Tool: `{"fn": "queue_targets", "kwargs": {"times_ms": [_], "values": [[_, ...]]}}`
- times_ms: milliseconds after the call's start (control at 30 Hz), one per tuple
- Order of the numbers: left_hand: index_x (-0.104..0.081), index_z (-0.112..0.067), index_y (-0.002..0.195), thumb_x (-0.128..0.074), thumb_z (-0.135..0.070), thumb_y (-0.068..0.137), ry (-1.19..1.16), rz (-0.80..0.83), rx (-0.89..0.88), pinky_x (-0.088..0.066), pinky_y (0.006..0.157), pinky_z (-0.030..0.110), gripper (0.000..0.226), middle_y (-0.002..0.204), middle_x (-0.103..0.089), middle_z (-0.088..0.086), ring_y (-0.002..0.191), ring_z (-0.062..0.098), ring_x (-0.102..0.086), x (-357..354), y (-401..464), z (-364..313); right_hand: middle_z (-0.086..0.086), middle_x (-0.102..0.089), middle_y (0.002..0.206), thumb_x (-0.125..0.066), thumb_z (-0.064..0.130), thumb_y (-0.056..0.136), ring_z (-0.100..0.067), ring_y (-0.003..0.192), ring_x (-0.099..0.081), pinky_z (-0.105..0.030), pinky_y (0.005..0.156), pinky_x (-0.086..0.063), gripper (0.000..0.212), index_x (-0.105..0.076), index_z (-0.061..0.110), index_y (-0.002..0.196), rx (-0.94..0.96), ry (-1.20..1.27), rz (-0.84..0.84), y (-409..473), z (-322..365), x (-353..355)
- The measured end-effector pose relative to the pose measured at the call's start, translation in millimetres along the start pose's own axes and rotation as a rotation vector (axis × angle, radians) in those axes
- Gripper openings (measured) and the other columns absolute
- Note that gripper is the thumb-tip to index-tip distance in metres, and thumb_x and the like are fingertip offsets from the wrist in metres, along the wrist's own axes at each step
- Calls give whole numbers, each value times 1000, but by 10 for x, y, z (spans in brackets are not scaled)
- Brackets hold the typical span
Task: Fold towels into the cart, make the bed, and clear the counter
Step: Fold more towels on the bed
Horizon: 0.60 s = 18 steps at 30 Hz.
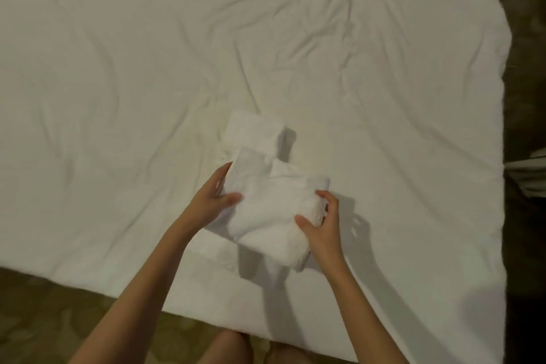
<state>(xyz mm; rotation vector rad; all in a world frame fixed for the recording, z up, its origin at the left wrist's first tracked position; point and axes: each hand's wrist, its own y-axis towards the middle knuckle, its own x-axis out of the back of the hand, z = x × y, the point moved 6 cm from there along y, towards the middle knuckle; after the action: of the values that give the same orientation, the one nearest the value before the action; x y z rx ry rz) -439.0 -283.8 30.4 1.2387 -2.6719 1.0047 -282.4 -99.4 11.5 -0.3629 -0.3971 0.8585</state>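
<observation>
From the head camera, a white folded towel (274, 210) is held above a wide white bed cover (147, 68), near the cover's front edge and a little right of the middle of the picture. The left hand (217, 196) grips the towel's left side, thumb on top and fingers curled round the edge. The right hand (322, 221) grips the towel's right side, thumb pressed on the top and fingers wrapped round the thick folded edge. The towel looks like several layers, tilted with its near corner hanging lower and casting a shadow on the cover below. Just behind it, touching or partly under its far end, lies a second folded white towel (254, 130) flat on the cover. The cover is creased all over and reaches almost to the right side of the picture, where a dark floor (526, 97) shows. A patterned brownish carpet (44, 313) shows at the lower left, below both bare forearms.
</observation>
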Motion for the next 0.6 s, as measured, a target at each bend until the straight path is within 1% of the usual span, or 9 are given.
{"fn": "queue_targets", "kwargs": {"times_ms": [67, 167, 233, 300, 367, 433, 467, 533, 600], "values": [[-36, -24, 142, -70, -45, 61, -27, -23, 42, -37, 97, 25, 91, 133, -46, -11, 120, 10, -46, 221, -150, 262, 6, -47, 121, -70, 19, 63, -23, 119, -45, -48, 105, -38, 63, -42, 49, 110, -10, -17, 43, -139, -67, -313], [-35, -20, 142, -68, -36, 66, -60, -53, 94, -36, 90, 16, 85, 132, -44, -9, 119, 8, -44, 377, -296, 593, 5, -44, 123, -73, 7, 72, -19, 119, -42, -41, 107, -36, 65, -41, 50, 108, -40, -70, 69, -261, -227, -597], [-34, -18, 141, -65, -47, 63, -2, -65, 102, -36, 89, 14, 89, 132, -45, -6, 119, 9, -44, 378, -310, 813, 2, -39, 123, -73, 0, 75, -20, 120, -39, -32, 105, -33, 65, -40, 43, 111, -80, -111, 54, -296, -370, -675], [-31, -14, 143, -58, -49, 66, 125, -35, 116, -35, 95, 23, 89, 136, -45, 3, 123, 16, -44, 300, -256, 1036, 0, -34, 123, -74, 0, 76, -22, 122, -37, -27, 102, -31, 63, -40, 34, 116, -112, -160, 38, -296, -457, -719], [-23, -18, 147, -59, -37, 76, 256, -36, 171, -37, 99, 36, 82, 137, -43, 11, 125, 28, -43, 252, -158, 1145, 1, -31, 122, -76, 4, 74, -21, 121, -35, -26, 100, -30, 62, -40, 31, 116, -116, -228, 24, -255, -449, -746], [-19, -21, 148, -62, -27, 79, 316, -57, 242, -34, 101, 42, 82, 138, -36, 14, 127, 34, -39, 279, -39, 1115, -1, -29, 123, -80, 10, 72, -15, 116, -31, -25, 101, -27, 56, -46, 28, 112, -88, -297, -18, -187, -350, -753], [-18, -22, 148, -63, -27, 74, 284, -63, 227, -31, 104, 42, 86, 142, -32, 12, 130, 33, -35, 306, 35, 1044, -1, -29, 124, -81, 12, 72, -12, 113, -29, -24, 101, -27, 51, -48, 26, 109, -58, -310, -49, -139, -276, -746], [-18, -21, 148, -65, -31, 68, 156, -58, 106, -25, 111, 41, 94, 150, -24, 7, 136, 26, -25, 359, 195, 811, 1, -29, 122, -79, 14, 75, -12, 112, -31, -25, 102, -30, 40, -51, 24, 102, 5, -280, -115, -4, -101, -723], [-21, -22, 148, -70, -32, 81, 56, -58, 25, -24, 114, 42, 83, 152, -23, 5, 138, 24, -24, 407, 350, 593, 2, -30, 120, -75, 15, 79, -19, 115, -38, -27, 101, -33, 33, -51, 23, 100, 45, -235, -146, 197, 53, -736]]}}
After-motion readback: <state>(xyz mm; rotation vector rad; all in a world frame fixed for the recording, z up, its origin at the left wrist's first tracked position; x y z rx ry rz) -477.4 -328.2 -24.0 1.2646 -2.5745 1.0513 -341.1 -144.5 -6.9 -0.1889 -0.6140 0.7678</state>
